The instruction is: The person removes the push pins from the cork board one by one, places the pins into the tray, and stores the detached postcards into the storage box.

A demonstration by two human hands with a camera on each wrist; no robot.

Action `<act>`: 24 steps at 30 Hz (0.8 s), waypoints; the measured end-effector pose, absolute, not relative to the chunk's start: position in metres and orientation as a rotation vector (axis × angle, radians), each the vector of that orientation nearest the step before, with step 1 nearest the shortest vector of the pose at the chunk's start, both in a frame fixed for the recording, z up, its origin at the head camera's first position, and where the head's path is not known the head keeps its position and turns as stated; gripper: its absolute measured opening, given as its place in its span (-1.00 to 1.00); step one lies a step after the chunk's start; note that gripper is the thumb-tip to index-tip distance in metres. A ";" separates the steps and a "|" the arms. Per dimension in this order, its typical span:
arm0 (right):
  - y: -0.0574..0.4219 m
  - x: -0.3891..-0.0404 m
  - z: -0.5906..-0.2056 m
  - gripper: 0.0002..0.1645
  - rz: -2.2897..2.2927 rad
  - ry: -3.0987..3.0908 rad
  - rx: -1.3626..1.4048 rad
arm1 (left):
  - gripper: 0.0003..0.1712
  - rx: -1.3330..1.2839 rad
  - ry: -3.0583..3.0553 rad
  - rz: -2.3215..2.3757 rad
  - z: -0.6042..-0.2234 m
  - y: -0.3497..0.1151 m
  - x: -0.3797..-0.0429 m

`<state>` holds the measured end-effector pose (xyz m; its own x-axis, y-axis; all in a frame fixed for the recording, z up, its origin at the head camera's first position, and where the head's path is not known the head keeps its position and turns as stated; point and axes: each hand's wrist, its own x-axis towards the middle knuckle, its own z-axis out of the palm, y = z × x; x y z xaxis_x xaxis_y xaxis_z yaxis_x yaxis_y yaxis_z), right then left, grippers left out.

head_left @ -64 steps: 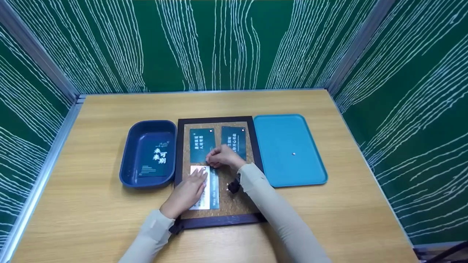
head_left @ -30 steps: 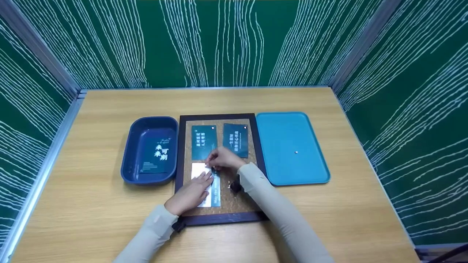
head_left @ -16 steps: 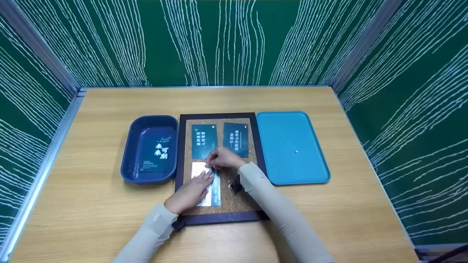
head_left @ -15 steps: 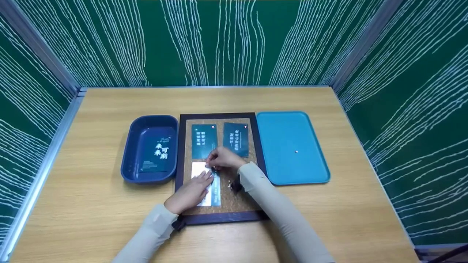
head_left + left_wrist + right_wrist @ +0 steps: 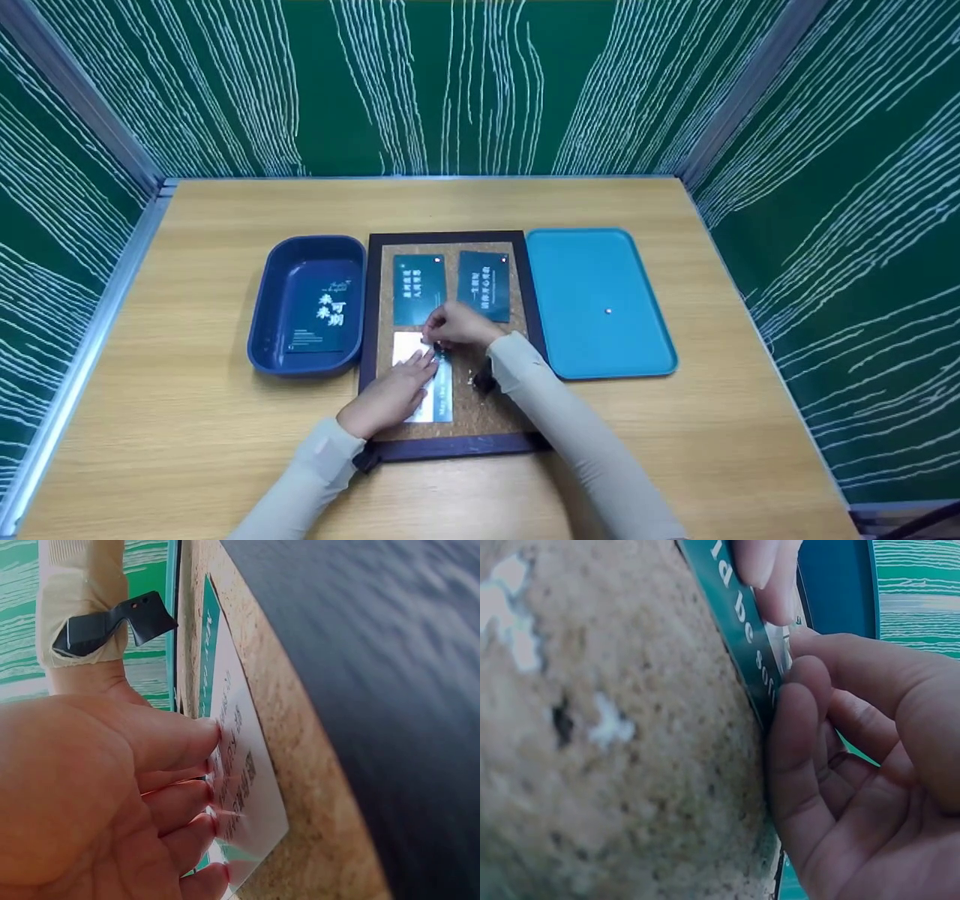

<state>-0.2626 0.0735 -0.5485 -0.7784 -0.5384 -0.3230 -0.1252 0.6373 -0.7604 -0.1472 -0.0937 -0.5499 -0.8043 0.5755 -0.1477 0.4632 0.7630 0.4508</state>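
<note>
brace the card, keep the pinch upright

orientation: read the clock from the centre of the corkboard (image 5: 480, 420), 12 o'clock at its far edge. the white-and-teal card (image 5: 443, 394) lies flat on the cork toward 7 o'clock. one teal card (image 5: 418, 289) lies at 11 o'clock, a second teal card (image 5: 486, 281) at 1 o'clock. the blue tray (image 5: 592, 270), at 3 o'clock, carries a spare pin (image 5: 608, 310).

left hand (image 5: 386, 401): fingers extended, tips resting on the white-and-teal card. right hand (image 5: 465, 324): fingertips clamped together at that card's 12 o'clock edge, apparently on a pin, which they hide.

procedure: keep the left fingers flat, near the pinch but not beneath it, so the card should not pivot. press straight down into the cork; a slanted push could crease the edge.

change: against the frame about two seconds earlier, the left fingers have shifted toward the card's 3 o'clock side, baring more of its 11 o'clock corner. the right fingertips have moved toward 6 o'clock, onto the card's edge.
</note>
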 end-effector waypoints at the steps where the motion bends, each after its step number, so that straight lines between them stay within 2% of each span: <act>1: 0.074 -0.263 -0.549 -0.90 -1.019 2.325 -0.519 | -0.46 0.813 2.684 0.581 -0.550 -0.094 -0.147; 24: 0.073 -0.263 -0.548 -0.86 -0.996 2.311 -0.590 | -0.46 0.863 2.689 0.574 -0.550 -0.096 -0.146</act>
<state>-0.2633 0.0727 -0.5475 -0.7524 -0.5811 -0.3101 -0.1738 0.6293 -0.7575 -0.1462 -0.0964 -0.5504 -0.7900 0.6008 -0.1226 0.4984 0.7456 0.4423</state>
